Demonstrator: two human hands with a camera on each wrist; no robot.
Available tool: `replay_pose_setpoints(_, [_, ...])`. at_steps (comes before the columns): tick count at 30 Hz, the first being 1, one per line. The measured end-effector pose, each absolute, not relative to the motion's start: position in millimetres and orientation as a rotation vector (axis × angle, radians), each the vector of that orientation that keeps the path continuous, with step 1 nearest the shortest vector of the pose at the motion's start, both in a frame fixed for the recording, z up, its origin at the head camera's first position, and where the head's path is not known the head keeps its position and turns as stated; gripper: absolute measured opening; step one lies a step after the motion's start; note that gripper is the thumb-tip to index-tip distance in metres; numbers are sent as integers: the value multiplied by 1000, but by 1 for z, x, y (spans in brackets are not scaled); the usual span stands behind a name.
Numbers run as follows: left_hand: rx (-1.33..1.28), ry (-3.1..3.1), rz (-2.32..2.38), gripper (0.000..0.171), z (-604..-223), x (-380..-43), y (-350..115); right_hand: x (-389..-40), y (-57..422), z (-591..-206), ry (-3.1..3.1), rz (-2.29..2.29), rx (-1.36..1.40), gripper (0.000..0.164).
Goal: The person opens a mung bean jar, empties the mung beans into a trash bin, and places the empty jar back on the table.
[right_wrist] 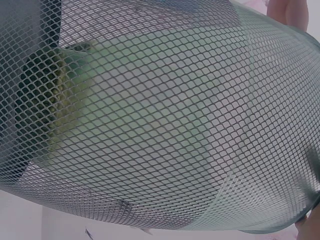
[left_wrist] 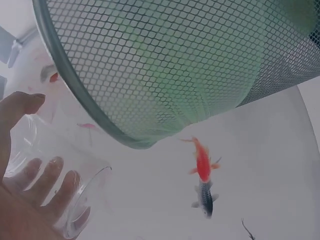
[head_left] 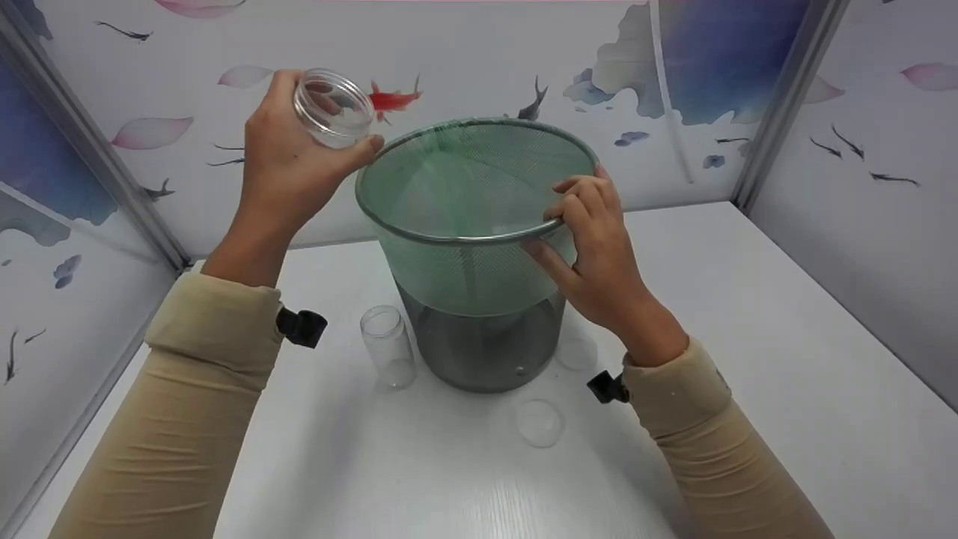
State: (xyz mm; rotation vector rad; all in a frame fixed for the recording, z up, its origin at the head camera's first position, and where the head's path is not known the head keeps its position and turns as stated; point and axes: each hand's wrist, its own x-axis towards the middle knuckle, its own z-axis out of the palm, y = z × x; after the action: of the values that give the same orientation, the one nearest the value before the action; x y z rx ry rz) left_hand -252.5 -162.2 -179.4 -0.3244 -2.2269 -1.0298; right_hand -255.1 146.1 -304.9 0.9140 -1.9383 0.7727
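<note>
My left hand [head_left: 288, 146] grips a clear jar [head_left: 334, 108] around its side, high at the left of a mesh wastebasket [head_left: 486, 344]. The jar has no lid on, and its threaded mouth faces the head camera. In the left wrist view, fingers [left_wrist: 47, 182] show through the wall of the jar [left_wrist: 87, 155]. A thin green bag [head_left: 419, 187] lines the wastebasket and folds out over its metal rim. At the right side of that rim, my right hand [head_left: 602, 258] pinches the bag's edge, with the thumb outside and fingers curled over the top.
A second clear jar [head_left: 387, 348] stands on the white table [head_left: 389, 464], left of the wastebasket. One clear disc [head_left: 539, 423] lies in front of the basket, another [head_left: 576, 352] by its right side. Panels [head_left: 479, 45] painted with fish and petals enclose the table.
</note>
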Motion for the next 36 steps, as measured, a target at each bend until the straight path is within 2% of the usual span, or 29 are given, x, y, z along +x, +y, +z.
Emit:
replay_pose_setpoints(9, [-233, -2174, -1276, 64, -190, -238, -185, -256, 147, -307, -1933, 767, 918, 43])
replay_pose_setpoints(17, [-197, -2180, -1450, 66, -209, -219, -196, -255, 148, -306, -1938, 760, 918, 28])
replay_pose_setpoints(22, [-182, -2197, -1555, 70, -222, -208, -200, -255, 148, -306, -1934, 762, 915, 28])
replay_pose_setpoints(36, [-175, -2223, -1695, 65, -275, -171, -190, -256, 146, -307, -1911, 765, 924, 28])
